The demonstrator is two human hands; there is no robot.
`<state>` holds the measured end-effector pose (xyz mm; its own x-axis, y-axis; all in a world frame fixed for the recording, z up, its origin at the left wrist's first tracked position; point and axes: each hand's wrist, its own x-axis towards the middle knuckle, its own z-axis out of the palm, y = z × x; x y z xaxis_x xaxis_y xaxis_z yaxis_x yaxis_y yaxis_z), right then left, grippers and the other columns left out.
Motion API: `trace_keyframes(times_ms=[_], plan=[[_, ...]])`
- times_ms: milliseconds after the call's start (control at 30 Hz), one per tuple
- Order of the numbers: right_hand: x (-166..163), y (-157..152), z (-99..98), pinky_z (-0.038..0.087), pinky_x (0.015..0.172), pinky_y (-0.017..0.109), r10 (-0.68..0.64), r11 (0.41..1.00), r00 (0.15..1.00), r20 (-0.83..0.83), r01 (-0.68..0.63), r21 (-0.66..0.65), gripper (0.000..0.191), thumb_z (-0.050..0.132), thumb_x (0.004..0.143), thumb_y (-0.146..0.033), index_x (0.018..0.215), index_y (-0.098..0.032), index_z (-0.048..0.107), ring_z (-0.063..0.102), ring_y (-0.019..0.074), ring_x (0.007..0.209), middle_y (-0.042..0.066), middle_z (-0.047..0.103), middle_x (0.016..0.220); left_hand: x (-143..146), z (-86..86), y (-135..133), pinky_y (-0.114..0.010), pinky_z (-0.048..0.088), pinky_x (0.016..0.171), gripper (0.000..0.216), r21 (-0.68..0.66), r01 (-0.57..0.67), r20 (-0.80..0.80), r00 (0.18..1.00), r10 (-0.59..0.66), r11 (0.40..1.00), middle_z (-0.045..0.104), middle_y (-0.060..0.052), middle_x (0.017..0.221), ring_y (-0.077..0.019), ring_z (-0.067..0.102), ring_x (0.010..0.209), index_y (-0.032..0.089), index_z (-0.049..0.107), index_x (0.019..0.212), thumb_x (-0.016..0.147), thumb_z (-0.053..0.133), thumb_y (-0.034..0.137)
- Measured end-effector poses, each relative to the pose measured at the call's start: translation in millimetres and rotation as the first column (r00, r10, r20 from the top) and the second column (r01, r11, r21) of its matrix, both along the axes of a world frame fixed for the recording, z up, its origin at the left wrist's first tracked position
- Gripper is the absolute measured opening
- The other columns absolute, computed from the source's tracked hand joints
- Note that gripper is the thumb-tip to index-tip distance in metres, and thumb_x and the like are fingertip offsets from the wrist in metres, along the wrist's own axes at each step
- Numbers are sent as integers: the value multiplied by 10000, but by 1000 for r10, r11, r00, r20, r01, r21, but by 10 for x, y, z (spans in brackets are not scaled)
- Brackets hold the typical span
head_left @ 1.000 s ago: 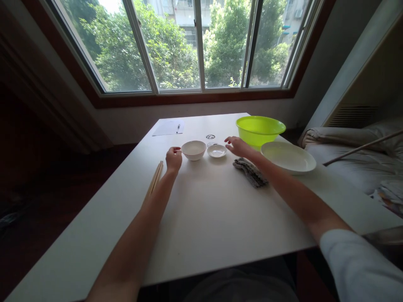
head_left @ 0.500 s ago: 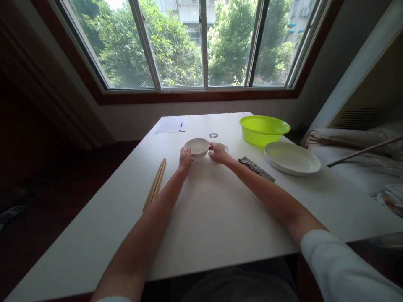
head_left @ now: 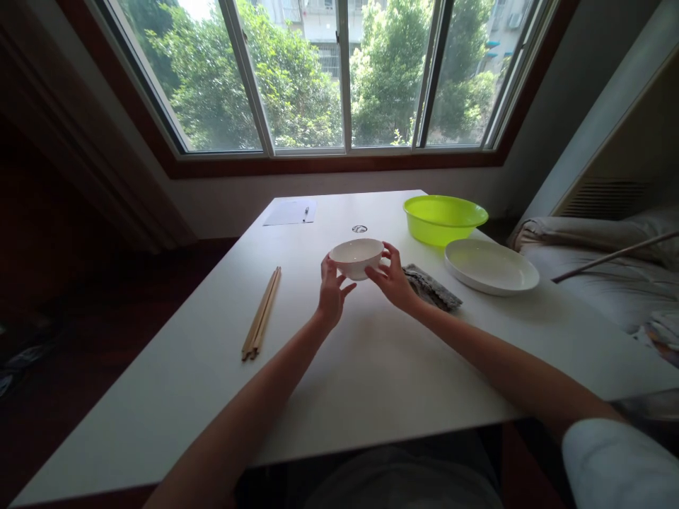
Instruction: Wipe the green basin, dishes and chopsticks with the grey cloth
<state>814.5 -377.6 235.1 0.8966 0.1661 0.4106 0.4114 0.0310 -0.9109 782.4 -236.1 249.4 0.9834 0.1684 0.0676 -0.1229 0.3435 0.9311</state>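
Observation:
A white bowl [head_left: 356,256] is held between my two hands above the middle of the table, its opening facing up. My left hand [head_left: 332,291] grips its left side, with fingers curled up against the wall and the thumb low near the base. On the other side, my right hand [head_left: 393,280] has its thumb on the near wall and its fingers round the right rim. Just beyond my right wrist lies a folded grey patterned cloth [head_left: 433,288].
Wooden chopsticks [head_left: 262,314] lie in a bundle on the white table [head_left: 201,396], left of my arms. To the right are a white oval plate [head_left: 492,267] and a lime-green basin [head_left: 445,220]. Farther back lie paper [head_left: 286,212], a pen [head_left: 305,214] and a small dark round item [head_left: 359,229].
Both hands have raised the bowl and brought it right and closer to me. A small white dish-like thing that showed behind my right hand is no longer visible.

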Motion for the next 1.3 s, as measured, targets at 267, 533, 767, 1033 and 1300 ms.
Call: trace_keyframes(times_ms=[267,533,767,1033,1300], plan=[[-318,-86,-196,532,811,386,-44,989,996,-78,54,135,676,586,790,-549,1305,-296,227,576,225,1023,130,471,1267,-283,-163,-66,-279,532,721,591,74,112,16,993,-113,991,514,-56,1256,-220,535,1110,342,379,1281,762,633,469],[-391,-159,-168,508,818,355,-2,998,1000,28,0,58,479,479,851,-558,1258,-322,385,566,176,924,57,488,1139,-285,-167,-13,-251,515,641,605,-22,146,12,989,-146,989,562,-77,1174,-207,590,965,242,480,1124,649,726,525],[-337,-210,-148,509,822,371,102,994,994,26,-103,47,536,556,819,-530,1274,-311,375,584,188,959,80,498,1220,-308,-87,4,-268,525,626,576,-278,266,-100,948,-303,923,625,-105,1105,-218,624,917,198,590,1139,770,527,636],[-353,-232,-143,553,791,369,16,997,1000,-5,-15,81,547,668,758,-463,1209,-307,401,603,204,976,70,520,1171,-291,-79,-21,-344,541,687,687,-226,307,-200,914,-353,924,632,-161,1110,-251,647,906,170,550,1224,817,357,689],[-345,-239,-191,557,813,380,10,997,1000,-4,-10,73,568,737,694,-405,1148,-304,410,612,200,986,49,527,1151,-266,-98,-2,-369,535,694,694,-263,296,-255,896,-362,918,637,-174,1087,-259,649,882,153,541,1236,845,290,669]])
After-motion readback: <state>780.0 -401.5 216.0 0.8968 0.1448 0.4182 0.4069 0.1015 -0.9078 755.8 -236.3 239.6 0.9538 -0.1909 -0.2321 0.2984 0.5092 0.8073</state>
